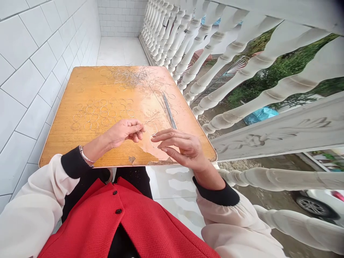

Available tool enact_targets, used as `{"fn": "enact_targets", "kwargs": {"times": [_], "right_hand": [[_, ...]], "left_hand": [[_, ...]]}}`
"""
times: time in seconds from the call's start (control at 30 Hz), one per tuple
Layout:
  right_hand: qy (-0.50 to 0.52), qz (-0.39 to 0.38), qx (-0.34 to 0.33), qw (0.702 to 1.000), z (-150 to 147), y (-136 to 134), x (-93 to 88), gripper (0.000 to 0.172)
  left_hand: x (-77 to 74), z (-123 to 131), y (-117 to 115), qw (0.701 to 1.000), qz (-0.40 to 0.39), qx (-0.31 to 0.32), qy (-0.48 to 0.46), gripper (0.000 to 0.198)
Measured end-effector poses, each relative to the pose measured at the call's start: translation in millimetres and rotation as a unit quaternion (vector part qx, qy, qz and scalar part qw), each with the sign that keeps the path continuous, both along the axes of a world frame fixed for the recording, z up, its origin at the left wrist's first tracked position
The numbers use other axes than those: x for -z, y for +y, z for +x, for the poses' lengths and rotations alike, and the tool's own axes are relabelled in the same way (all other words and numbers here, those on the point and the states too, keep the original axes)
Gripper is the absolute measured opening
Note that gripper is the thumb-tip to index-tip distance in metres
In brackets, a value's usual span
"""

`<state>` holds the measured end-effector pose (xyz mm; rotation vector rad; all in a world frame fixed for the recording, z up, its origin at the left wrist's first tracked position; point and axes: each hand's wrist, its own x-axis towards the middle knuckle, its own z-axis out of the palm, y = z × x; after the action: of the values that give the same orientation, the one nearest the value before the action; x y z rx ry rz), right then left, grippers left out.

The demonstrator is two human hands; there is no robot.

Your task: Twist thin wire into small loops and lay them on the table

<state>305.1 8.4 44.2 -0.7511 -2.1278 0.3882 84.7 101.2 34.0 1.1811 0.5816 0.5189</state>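
Observation:
A thin, pale wire bent into an open loop (150,141) spans the space between my two hands, over the near part of the table. My left hand (127,132) is closed, pinching one side of the wire between thumb and fingertips. On the other side my right hand (180,145) curves its fingers and thumb about the loop, holding it near the fingertips. Finished-looking wire rings (103,111) lie spread out beyond my left hand. Straight grey wires (168,110) lie in a bundle just past my right hand.
The wooden table (60,143) has a worn, peeling surface and a chipped front edge. A tangled heap of thin wire (131,75) lies at its far end. White tiled wall (40,64) runs along the left; a white balustrade (236,46) stands close on the right.

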Motion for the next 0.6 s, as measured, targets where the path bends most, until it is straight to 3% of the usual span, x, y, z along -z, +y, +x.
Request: {"fn": "enact_targets", "kwargs": {"times": [0.17, 0.37, 0.47, 0.6], "right_hand": [[0.037, -0.016, -0.009, 0.999, -0.9, 0.1, 2.8, 0.015], [0.197, -0.077, 0.0, 0.977, -12.2, -1.3, 18.1, 0.012], [0.257, -0.061, -0.005, 0.964, -26.6, -0.9, 22.3, 0.011], [0.211, -0.006, 0.0, 0.977, -43.1, -2.1, 14.4, 0.012]], "left_hand": [[-1.3, -1.3, -4.6, 0.997, -0.039, 0.02, -0.07, 0.034], [-4.8, 3.6, -14.6, 0.984, -0.068, 0.04, -0.161, 0.039], [-5.5, 6.6, -20.6, 0.983, -0.065, 0.04, -0.166, 0.042], [-2.0, 6.6, -23.4, 0.987, -0.066, 0.01, -0.149, 0.043]]}}
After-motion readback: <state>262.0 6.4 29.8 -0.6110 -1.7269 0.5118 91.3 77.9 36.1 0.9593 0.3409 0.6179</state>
